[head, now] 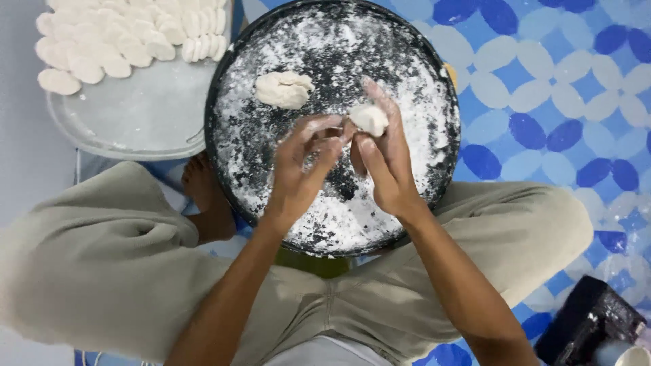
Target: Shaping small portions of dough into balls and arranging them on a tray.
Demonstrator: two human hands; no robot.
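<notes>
**Dough shaped over a floured tray**

Both hands meet above a round black tray [234, 102]. The right hand [386, 166] grips a small dough piece [369, 118] in its fingers; the left hand [302, 169] pinches it, fingers narrow. One larger dough lump [283, 89] lies on the flour. Beside it, a grey tray [142, 115] carries many overlapping dough discs [129, 37]. A patterned blue mat [556, 102] lies beneath.

Round black tray [237, 81]: dark matt pan, metal by the look, coated unevenly with dry white flour, powdery and patchy; dough lump [283, 89] on it is soft, pale, matt, with a creased surface, as is the small dough piece [369, 118] pinched in the flour-dusted fingers [319, 146] of both hands. Grey tray [135, 115]: smooth, dull sheen, lightly floured, carrying pale matt dough discs [129, 37]. Floor mat [556, 102] looks smooth and slightly glossy, plastic-like, in blue and white; trousers [102, 271] are matt beige woven cloth.
</notes>
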